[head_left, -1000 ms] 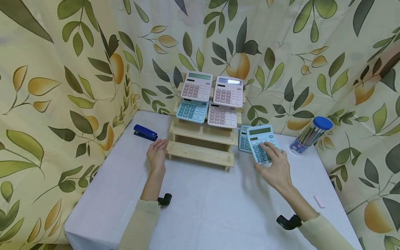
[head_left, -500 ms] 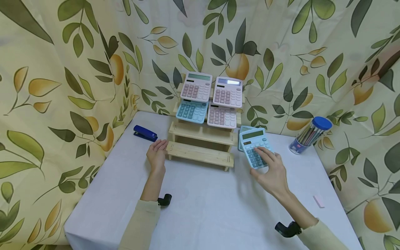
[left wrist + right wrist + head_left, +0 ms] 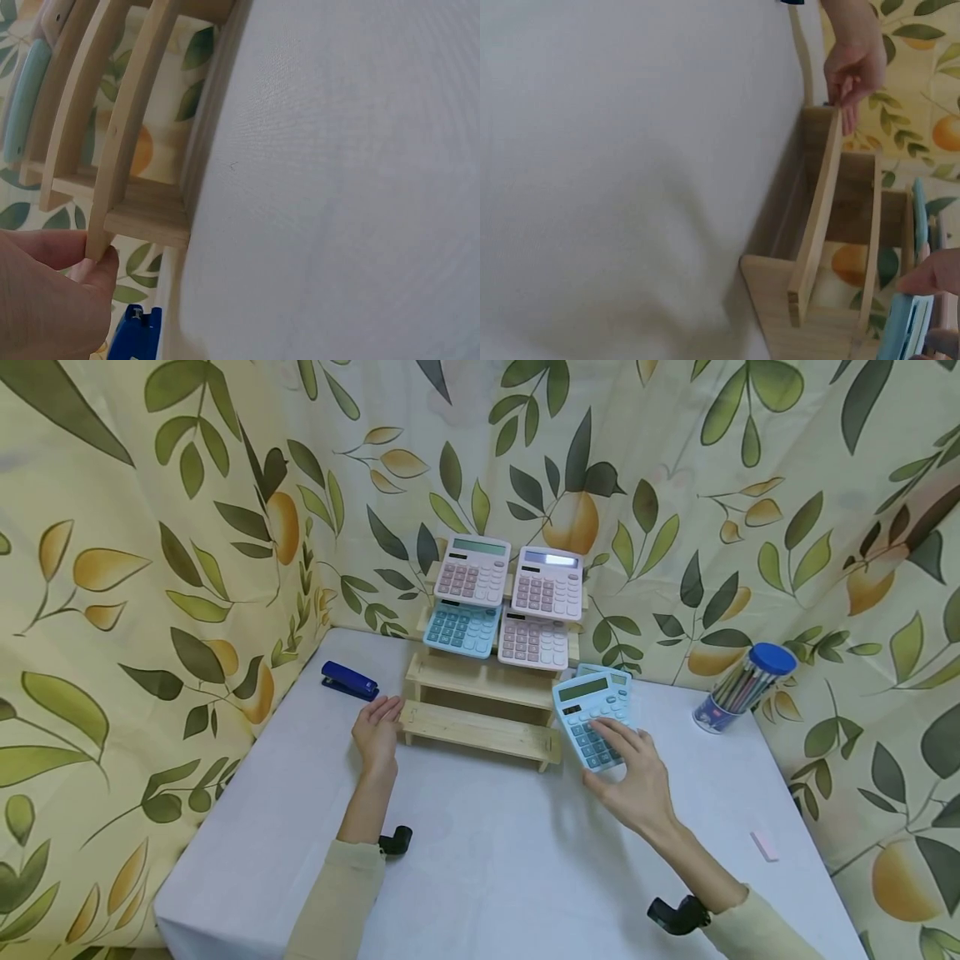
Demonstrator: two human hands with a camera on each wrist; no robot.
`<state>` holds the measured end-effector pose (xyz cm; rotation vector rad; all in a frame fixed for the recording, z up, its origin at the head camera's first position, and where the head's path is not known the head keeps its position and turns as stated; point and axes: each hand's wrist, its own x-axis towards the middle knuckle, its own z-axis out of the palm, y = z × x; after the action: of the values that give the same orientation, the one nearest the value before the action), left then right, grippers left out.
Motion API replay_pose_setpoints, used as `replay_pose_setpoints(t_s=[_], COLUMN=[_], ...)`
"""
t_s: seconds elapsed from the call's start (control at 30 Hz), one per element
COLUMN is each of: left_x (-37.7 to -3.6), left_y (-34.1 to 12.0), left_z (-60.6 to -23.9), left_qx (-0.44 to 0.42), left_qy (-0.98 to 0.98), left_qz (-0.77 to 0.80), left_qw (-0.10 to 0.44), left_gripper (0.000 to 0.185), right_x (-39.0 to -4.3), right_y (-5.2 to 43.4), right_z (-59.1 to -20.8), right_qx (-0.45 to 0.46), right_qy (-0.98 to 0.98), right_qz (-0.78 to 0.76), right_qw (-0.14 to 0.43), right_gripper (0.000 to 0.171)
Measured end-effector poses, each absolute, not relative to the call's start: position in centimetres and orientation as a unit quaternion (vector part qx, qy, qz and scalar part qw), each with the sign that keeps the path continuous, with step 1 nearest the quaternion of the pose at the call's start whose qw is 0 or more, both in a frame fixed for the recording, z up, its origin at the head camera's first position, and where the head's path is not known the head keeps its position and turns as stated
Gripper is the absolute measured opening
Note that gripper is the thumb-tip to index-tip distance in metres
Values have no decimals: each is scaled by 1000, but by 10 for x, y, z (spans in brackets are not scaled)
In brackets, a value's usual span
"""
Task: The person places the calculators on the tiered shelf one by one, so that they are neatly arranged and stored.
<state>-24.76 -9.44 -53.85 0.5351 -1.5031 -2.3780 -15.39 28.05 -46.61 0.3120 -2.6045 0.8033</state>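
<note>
While gripped by the right hand (image 3: 633, 777), the blue calculator (image 3: 591, 718) tilts, display end pointing toward the backdrop.

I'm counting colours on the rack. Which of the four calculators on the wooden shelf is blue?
The lower-left calculator is blue. The two on the top tier and the lower-right one beside it are pink. The blue one the right hand holds is off the shelf.

Stapler (image 3: 348, 680) left of rack (image 3: 483, 710)
</note>
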Motion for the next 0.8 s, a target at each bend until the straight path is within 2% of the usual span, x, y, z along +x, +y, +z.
replay_pose_setpoints(t_s=[0.8], left_x=[-247], left_y=[-97], left_z=[-535], left_qx=[183], left_qy=[-504], left_qz=[-835], left_qw=[121], left_gripper=[66], right_x=[-167], right_y=[242], right_z=[-464], right_qx=[161], right_qy=[-921], right_qz=[306], right_qw=[181], right_gripper=[70])
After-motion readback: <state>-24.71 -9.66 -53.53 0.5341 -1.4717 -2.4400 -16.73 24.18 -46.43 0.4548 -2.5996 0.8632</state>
